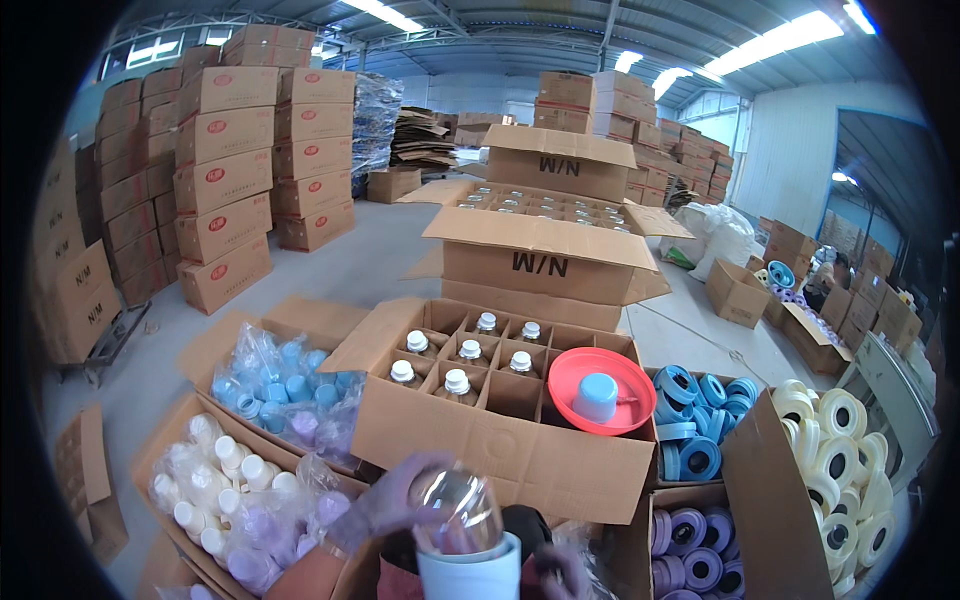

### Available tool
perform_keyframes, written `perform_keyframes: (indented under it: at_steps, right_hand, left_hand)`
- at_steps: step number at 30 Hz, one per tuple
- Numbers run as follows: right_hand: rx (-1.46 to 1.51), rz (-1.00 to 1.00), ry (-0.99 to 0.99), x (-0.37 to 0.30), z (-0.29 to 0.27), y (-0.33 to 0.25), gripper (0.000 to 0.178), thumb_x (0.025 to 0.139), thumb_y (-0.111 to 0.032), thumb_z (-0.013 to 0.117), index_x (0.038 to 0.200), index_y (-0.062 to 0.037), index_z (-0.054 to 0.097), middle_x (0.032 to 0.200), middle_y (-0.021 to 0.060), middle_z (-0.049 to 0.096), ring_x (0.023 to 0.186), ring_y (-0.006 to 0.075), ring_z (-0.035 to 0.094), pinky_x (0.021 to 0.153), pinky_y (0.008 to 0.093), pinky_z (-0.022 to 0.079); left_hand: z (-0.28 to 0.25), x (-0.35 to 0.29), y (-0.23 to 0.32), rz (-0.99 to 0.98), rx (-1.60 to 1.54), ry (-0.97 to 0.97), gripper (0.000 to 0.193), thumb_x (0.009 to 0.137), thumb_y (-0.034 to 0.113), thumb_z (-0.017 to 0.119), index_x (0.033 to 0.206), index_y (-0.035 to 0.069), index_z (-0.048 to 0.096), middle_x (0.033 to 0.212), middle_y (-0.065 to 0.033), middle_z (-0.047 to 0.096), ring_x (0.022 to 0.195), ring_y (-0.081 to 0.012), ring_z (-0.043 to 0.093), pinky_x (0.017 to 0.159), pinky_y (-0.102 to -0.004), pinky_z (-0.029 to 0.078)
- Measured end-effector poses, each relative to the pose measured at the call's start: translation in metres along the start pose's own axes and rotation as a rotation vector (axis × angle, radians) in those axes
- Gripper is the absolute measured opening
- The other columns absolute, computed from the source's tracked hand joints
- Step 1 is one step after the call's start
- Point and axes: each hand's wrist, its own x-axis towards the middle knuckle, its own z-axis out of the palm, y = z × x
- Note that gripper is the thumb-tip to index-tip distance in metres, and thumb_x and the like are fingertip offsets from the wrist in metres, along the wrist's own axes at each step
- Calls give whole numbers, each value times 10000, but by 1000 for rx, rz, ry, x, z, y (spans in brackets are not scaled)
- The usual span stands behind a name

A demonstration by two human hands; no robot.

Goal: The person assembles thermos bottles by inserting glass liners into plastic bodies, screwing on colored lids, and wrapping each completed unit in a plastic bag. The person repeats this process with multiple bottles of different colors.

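My left hand, in a greyish-purple glove, reaches in from the lower left with its fingers against a clear, rounded bottle. The lower end of the bottle sits in a light blue cylindrical sleeve. Beside that sleeve is my gloved right hand, blurred and partly cut off by the lower edge; its fingers cannot be made out. In front stands a divided carton holding several white-capped bottles. A red dish with a light blue cup rests on the carton's right side.
At left, boxes hold white cups and blue cups in plastic bags. On the right lie blue rings, purple rings and cream rings. Beyond is another open bottle carton; stacked cartons stand far left.
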Motion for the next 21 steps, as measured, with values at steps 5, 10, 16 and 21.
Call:
perform_keyframes:
  at_steps: [5,10,16,21]
  right_hand:
    - [160,-119,23,-98,50,9,522,949,-246,569,1410,-22,466,1458,186,487,1329,290,503,1099,417,418]
    - [313,-510,-144,-3,52,1,986,852,-595,685,1474,68,305,1456,237,394,1379,330,388,1124,477,320]
    - [219,-780,-300,99,21,-82,1006,621,-253,924,1449,-4,408,1358,157,513,1264,315,520,1080,397,400]
    - [277,-641,-320,109,-5,-111,867,669,-244,897,1391,-11,477,1300,169,562,1217,303,558,1047,404,435]
  left_hand:
    - [14,-147,-60,-134,-433,295,761,851,420,744,1399,-20,451,1400,-165,516,1288,-229,515,1097,-370,409]
    - [62,-184,-69,-246,-214,295,670,911,376,671,1414,-5,446,1416,-174,515,1282,-239,527,1090,-382,417]
    - [36,-170,-90,-63,302,105,664,877,246,730,1439,31,449,1477,-155,477,1307,-281,508,1091,-414,415]
    - [58,-87,-8,121,-146,105,561,859,239,737,1349,34,555,1397,-161,562,1237,-265,571,1039,-392,453]
